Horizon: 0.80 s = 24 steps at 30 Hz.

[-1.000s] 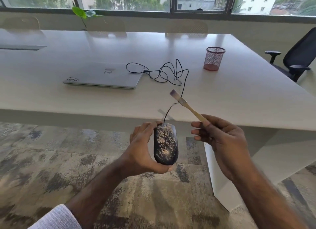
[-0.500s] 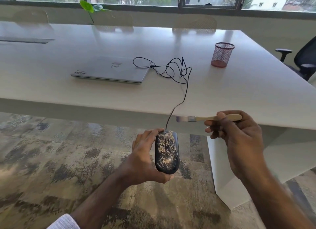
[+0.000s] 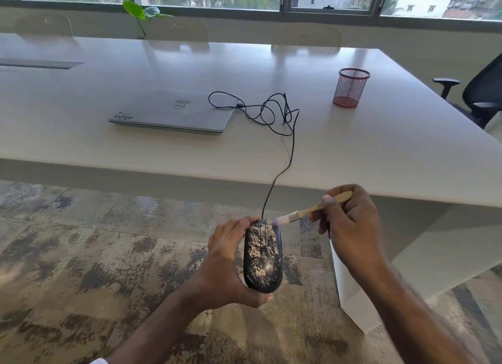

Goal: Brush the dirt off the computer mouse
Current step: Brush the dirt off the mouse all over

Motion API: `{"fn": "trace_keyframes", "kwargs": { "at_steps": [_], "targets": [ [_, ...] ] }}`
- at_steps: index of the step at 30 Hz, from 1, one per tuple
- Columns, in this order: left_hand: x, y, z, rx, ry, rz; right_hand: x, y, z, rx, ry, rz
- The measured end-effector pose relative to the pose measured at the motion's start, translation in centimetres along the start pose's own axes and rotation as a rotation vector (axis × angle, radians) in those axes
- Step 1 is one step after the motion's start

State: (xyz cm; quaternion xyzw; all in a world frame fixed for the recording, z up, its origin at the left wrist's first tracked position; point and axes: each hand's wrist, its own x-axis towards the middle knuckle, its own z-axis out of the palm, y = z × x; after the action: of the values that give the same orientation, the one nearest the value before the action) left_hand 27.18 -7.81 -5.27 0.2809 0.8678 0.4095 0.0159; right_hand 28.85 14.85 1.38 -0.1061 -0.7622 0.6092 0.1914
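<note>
Table (image 3: pixel 380 151): closed laptop (image 3: pixel 173 110) marked "Dell", sticker unreadable.

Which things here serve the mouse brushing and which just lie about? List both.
In use: computer mouse, held by left hand; brush, held by right hand; mouse cable.
Lying about: laptop, mesh cup, office chair, plant.

Laptop (image 3: pixel 173 112) lid bears a "DELL" logo; its corner sticker is unreadable.
</note>
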Motion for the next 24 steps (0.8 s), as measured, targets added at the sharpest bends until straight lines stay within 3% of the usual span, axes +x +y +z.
{"fn": "trace_keyframes", "kwargs": {
  "at_steps": [5,10,15,20,24],
  "targets": [
    [0.0,-0.4,0.2,0.007,0.01,0.003,0.0,-0.5,0.2,0.02,0.061,-0.03],
    [0.1,-0.8,0.4,0.0,0.008,0.001,-0.3,-0.6,0.8,-0.091,-0.015,-0.051],
    [0.2,-0.9,0.3,0.007,0.001,0.0,-0.4,-0.9,0.7,-0.054,0.051,-0.088],
    [0.1,-0.9,0.4,0.007,-0.007,0.002,-0.6,-0.6,1.1,-0.154,-0.023,-0.085],
    [0.2,-0.9,0.5,0.002,-0.006,0.002,-0.6,-0.6,1.0,-0.131,0.046,-0.109]
  ]
}}
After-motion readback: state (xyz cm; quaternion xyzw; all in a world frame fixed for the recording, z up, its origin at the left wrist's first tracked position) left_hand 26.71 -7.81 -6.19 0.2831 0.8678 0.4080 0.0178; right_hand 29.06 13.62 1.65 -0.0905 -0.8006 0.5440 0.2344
